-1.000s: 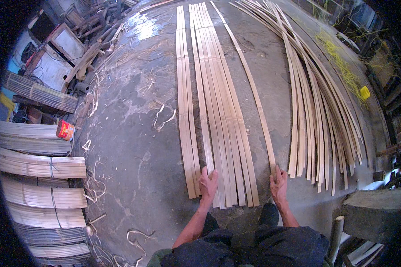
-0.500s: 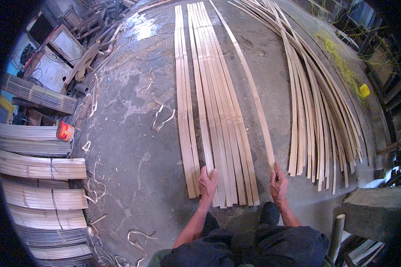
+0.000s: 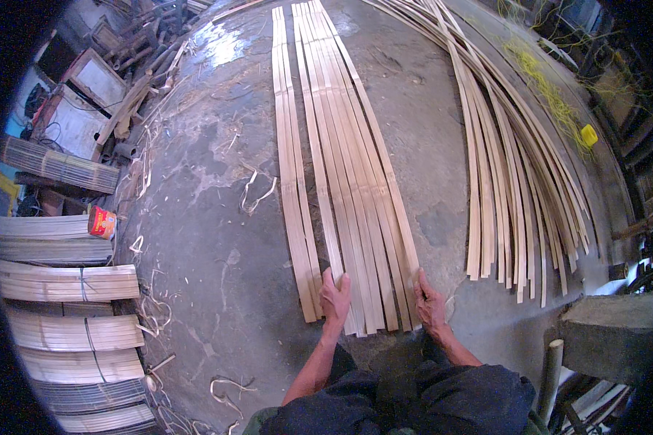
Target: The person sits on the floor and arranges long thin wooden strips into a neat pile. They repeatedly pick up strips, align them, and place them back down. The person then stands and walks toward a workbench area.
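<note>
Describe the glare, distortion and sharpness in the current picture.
Head view: glare whitens a patch of floor at upper left; head view: bundles near the left rim look bowed, likely by the fisheye, and the corners go black; head view: the middle strips show no obvious motion blur.

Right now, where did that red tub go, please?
In the head view, the red tub is far left of the left hand, at the right end of a stack of pale strips.
</note>
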Action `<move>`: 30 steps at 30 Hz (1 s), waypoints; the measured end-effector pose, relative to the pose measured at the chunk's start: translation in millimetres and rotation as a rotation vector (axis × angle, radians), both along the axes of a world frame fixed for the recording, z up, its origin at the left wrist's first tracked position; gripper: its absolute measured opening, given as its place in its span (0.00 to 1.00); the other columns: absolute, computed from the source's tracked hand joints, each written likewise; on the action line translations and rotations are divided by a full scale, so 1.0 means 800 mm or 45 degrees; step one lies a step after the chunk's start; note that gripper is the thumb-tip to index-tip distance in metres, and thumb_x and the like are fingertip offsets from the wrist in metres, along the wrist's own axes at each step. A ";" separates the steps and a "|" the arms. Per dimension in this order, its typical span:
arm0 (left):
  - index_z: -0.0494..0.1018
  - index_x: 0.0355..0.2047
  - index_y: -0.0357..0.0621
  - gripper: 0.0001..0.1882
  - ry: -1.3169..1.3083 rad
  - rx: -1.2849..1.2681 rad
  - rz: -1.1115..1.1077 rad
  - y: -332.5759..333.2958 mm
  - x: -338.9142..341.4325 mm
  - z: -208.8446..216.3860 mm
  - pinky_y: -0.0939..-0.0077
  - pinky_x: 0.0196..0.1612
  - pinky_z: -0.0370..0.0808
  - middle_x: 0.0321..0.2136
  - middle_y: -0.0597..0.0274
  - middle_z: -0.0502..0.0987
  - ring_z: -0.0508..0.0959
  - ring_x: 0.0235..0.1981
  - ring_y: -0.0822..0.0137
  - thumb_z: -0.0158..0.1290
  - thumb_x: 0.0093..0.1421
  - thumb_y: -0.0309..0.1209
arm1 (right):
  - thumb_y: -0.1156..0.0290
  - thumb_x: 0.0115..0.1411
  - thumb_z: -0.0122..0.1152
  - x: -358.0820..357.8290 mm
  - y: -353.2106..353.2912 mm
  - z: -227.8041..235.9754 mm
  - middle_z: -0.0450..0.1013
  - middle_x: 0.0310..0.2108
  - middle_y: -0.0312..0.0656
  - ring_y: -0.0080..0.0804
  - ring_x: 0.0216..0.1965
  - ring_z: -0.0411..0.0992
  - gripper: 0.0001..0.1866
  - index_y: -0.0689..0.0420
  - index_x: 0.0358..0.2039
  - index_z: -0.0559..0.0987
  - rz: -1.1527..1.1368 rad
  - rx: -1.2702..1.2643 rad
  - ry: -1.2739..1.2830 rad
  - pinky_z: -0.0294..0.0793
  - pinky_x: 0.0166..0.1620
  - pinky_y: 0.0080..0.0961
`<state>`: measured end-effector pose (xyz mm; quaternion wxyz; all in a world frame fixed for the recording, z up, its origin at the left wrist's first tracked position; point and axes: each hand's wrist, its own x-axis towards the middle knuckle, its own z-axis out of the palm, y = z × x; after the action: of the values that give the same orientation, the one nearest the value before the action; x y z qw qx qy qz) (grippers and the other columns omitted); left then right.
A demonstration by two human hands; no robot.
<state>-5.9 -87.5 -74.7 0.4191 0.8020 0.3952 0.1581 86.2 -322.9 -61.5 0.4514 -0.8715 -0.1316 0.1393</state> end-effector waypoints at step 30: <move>0.64 0.59 0.26 0.29 -0.069 -0.015 -0.046 -0.007 0.006 0.030 0.57 0.38 0.74 0.30 0.38 0.78 0.80 0.31 0.48 0.52 0.65 0.38 | 0.70 0.65 0.56 0.039 -0.026 0.033 0.69 0.40 0.51 0.45 0.40 0.70 0.23 0.59 0.60 0.70 0.040 -0.100 -0.645 0.72 0.46 0.37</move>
<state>-1.1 -93.4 -50.7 0.4373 0.8019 0.3699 0.1698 117.7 -343.6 -35.4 0.3677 -0.8933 -0.2483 -0.0714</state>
